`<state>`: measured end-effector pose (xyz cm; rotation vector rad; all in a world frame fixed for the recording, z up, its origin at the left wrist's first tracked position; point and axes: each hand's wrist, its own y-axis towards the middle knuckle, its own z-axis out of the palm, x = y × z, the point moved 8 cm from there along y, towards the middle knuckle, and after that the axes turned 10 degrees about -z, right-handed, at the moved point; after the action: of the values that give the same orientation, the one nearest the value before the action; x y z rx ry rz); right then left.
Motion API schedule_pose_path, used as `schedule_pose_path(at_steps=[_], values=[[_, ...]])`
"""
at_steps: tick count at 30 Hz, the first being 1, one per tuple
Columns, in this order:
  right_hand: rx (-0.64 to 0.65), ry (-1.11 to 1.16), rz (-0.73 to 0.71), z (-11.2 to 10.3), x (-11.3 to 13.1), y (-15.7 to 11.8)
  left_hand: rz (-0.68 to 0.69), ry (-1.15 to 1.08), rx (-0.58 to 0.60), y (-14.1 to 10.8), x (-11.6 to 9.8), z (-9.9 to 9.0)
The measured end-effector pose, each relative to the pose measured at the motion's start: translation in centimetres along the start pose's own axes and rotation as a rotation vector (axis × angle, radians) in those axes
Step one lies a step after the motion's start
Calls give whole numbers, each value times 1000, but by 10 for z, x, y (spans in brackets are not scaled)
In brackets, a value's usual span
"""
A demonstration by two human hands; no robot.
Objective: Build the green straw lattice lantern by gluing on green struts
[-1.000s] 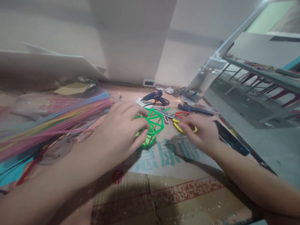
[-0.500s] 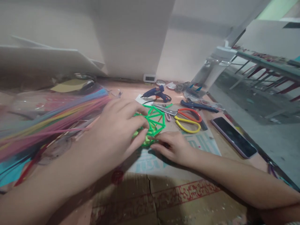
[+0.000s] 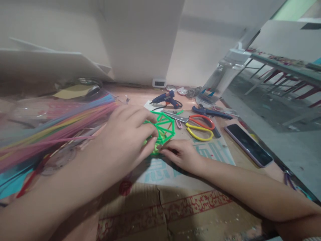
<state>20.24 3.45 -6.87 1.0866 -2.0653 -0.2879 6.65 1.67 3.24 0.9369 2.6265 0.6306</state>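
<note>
A green frame of thin struts point(image 3: 166, 126) stands over the printed sheet at the middle of the table. My left hand point(image 3: 127, 134) reaches over its left side, fingers curled round the struts, and hides that part. At the frame's lower right edge, my right hand point(image 3: 182, 153) has thumb and forefinger pinched together; what lies between them is too small to tell. Scissors point(image 3: 187, 120) with one orange and one yellow handle lie just right of the frame. Behind it is a blue glue gun point(image 3: 164, 98) on a white piece of paper.
Bundled coloured strips point(image 3: 62, 124) lie at the left. A dark blue tool point(image 3: 212, 112), a phone point(image 3: 248, 144) and a tall clear bottle point(image 3: 219, 80) stand or lie at the right. Cardboard point(image 3: 140, 211) covers the near table; a small white display point(image 3: 159, 83) is by the wall.
The right hand's thumb and forefinger have drawn closer together at the frame's lower edge. The view has shifted slightly; the left hand keeps its hold.
</note>
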Motion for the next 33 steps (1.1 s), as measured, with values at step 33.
schedule_pose_path(at_steps=[33], values=[[16, -78, 71, -7, -18, -5, -69, -134, 75, 4, 39, -5]])
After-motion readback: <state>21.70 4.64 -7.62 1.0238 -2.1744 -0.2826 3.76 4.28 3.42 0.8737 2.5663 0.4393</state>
